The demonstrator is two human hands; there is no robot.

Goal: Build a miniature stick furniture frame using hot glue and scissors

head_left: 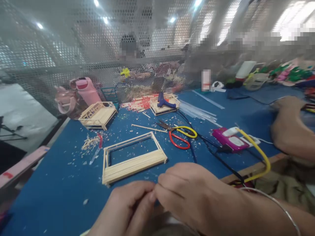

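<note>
My left hand (129, 205) and my right hand (188, 190) meet at the table's front edge, fingertips pressed together. Both are closed, and whatever they pinch is hidden or too small to make out. Just beyond them lies a rectangular frame of thin wooden sticks (134, 167), its near side covered by a row of sticks and its far side open. Scissors (180, 137) with one red and one yellow handle rest past my right hand, blades partly apart. A loose stick (149, 127) lies beside the blades.
A small stick-built bed (98, 116) stands at left; a blue glue gun (164, 102) rests on another stick piece. Around them are red-tipped sticks (140, 103), clear glue sticks (197, 111), a purple power strip (230, 141) with cables, and pink bottles (86, 90). Another person's arm (286, 127) reaches in at right.
</note>
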